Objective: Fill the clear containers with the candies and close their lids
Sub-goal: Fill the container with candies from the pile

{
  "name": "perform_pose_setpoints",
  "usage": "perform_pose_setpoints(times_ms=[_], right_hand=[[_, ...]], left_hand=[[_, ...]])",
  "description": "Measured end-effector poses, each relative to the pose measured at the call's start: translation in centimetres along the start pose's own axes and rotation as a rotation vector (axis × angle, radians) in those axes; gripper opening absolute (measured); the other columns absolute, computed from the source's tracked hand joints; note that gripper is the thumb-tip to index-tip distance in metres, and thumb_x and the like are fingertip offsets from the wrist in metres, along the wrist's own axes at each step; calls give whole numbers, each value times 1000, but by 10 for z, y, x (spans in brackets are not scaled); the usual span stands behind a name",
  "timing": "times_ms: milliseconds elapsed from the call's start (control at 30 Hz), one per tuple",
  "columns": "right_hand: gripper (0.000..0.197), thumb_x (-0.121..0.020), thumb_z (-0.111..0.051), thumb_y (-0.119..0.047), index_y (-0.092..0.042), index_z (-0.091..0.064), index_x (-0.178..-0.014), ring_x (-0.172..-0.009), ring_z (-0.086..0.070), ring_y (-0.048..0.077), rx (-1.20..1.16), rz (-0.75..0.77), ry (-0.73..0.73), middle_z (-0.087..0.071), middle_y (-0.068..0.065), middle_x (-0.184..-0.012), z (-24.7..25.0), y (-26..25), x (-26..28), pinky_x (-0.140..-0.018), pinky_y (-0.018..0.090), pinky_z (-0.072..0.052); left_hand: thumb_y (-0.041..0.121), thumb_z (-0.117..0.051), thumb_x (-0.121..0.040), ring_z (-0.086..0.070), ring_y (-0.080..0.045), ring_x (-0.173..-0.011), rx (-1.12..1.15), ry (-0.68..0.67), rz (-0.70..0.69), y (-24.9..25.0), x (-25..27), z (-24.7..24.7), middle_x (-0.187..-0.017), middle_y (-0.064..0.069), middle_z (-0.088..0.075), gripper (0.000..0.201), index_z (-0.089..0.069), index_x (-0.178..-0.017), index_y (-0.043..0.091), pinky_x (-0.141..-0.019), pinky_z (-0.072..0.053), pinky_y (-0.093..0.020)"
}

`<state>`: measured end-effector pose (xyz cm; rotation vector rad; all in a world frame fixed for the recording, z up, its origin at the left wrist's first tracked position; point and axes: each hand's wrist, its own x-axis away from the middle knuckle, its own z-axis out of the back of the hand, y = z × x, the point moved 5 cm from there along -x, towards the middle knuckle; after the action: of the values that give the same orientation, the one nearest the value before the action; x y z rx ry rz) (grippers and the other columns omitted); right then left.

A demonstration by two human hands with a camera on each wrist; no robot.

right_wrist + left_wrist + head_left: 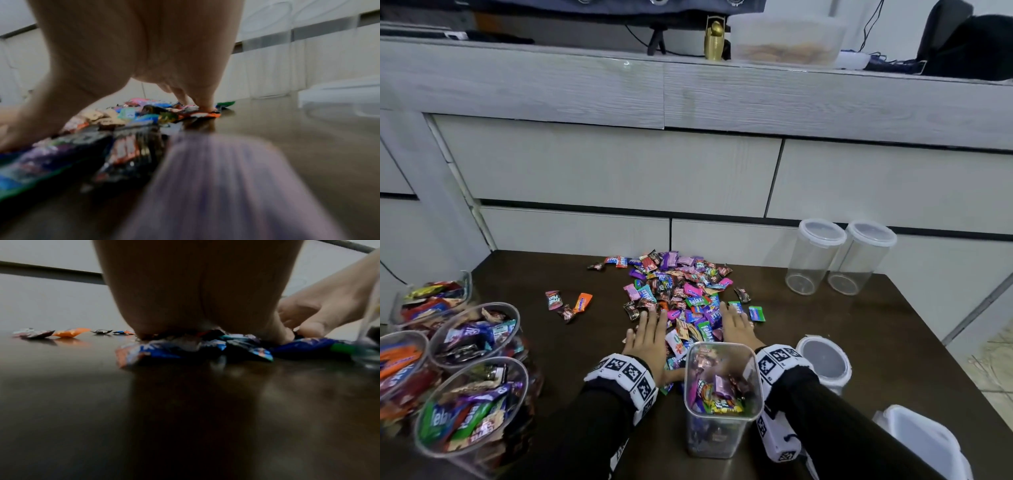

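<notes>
A heap of wrapped candies (681, 294) lies mid-table on the dark table (585, 342). My left hand (650, 330) lies palm down on the heap's near left edge with its fingers straight. My right hand (736, 325) lies the same way on the near right edge. Between my wrists stands an open clear square container (722, 401), partly filled with candies. In the left wrist view my left hand (195, 288) presses on candies (185, 348). The right wrist view shows my right hand (144, 45) over candies (133, 116).
Two empty lidded clear jars (815, 257) (859, 260) stand at the back right. A round white lid (823, 359) and a square white lid (921, 442) lie to my right. Several open filled containers (472, 404) crowd the left front. A few stray candies (568, 305) lie left of the heap.
</notes>
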<state>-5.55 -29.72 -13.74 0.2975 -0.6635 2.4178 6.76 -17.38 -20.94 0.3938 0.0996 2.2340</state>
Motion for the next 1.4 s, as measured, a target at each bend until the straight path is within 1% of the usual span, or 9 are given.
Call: perform_pose_setpoints(times_ms=[133, 233, 333, 467, 633, 833, 1033, 1300, 1400], right_hand=[[99, -84, -69, -31, -26, 5, -151, -145, 5, 36, 167, 200, -84, 14, 5, -158, -1, -14, -13, -117, 52, -10], [94, -84, -67, -38, -27, -1, -151, -145, 3, 36, 303, 262, -136, 12, 0, -159, -6, -16, -24, -116, 55, -12], [75, -91, -59, -32, -28, -13, -150, -143, -11, 34, 370, 277, -86, 1, -3, -159, -4, -12, -32, -114, 51, -22], [59, -94, -54, -34, -21, -28, -145, -130, -28, 35, 392, 343, -15, -17, 4, -152, -1, -12, -32, -107, 45, -32], [73, -87, -59, -49, -22, -26, -146, -125, -34, 39, 334, 356, -68, -23, 13, -144, -5, -11, -29, -104, 47, -32], [60, -90, -61, -30, -14, -34, -141, -113, -52, 40, 256, 295, -63, -38, 18, -130, 3, -8, -25, -94, 40, -43], [42, -85, -55, -10, -11, -51, -127, -105, -55, 32, 150, 305, 84, -54, 17, -114, 17, -6, -16, -86, 33, -42], [33, -81, -58, -8, -14, -61, -113, -92, -59, 28, -16, 302, 305, -62, 12, -101, 53, -2, 13, -81, 33, -49], [31, -81, -61, -10, -16, -60, -112, -93, -59, 26, -30, 303, 343, -62, 9, -103, 64, 1, 24, -80, 28, -45]], left_hand=[[69, -61, -76, 38, -18, -131, 33, -56, -189, 11, -10, 9, -138, 2, 48, 124, 30, -145, 22, -117, 5, -49], [67, -58, -80, 35, -20, -137, -25, -66, -238, 17, -13, 14, -145, 0, 44, 114, 22, -150, 25, -118, 2, -51], [60, -52, -89, 13, -24, -149, -84, -19, -223, 19, -13, 19, -160, 1, 22, 92, 4, -154, 27, -120, -9, -50], [57, -51, -91, -19, -27, -138, -146, 115, -158, 20, -9, 25, -159, 2, -8, 71, -19, -150, 34, -107, -31, -42], [44, -49, -96, -35, -30, -124, -190, 126, -123, 27, -4, 35, -141, -11, -30, 60, -24, -147, 27, -95, -42, -39], [47, -53, -94, -56, -38, -109, -127, 11, -66, 30, 1, 50, -136, -16, -38, 59, -27, -140, 19, -70, -42, -41], [68, -42, -89, -59, -33, -106, -124, 74, -7, 20, 8, 61, -118, -10, -55, 65, -40, -132, 19, -70, -40, -36], [58, -40, -96, -63, -27, -100, 153, 297, 4, 25, 28, 95, -106, -7, -67, 50, -56, -122, 18, -78, -50, -35], [60, -41, -95, -62, -28, -93, 301, 372, -66, 35, 38, 121, -92, -5, -65, 45, -58, -102, 19, -75, -50, -35]])
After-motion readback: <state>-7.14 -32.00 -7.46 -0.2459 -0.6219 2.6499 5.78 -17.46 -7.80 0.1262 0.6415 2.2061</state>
